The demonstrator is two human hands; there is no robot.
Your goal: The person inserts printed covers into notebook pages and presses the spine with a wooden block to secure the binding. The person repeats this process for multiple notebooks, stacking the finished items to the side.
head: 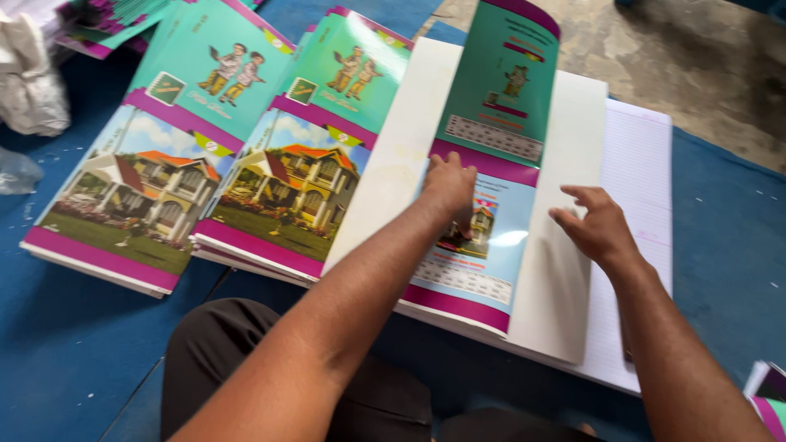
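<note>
The printed cover sheet (483, 196) lies in the centre of the frame on a stack of white sheets (565, 270), its long axis running from lower centre to upper right, the upper end curling upward. The left hand (450, 187) presses flat on the cover's middle, fingers together. The right hand (596, 227) hovers just right of its edge, fingers spread, gripping nothing.

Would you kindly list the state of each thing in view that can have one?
Left hand: flat, pressing on the printed cover.
Right hand: open, fingers spread over the white sheet.
Printed cover: upper part curled upward.
White sheet: flat beneath the cover.
Lined pages: open, flat.
Two cover stacks: flat, side by side.
</note>
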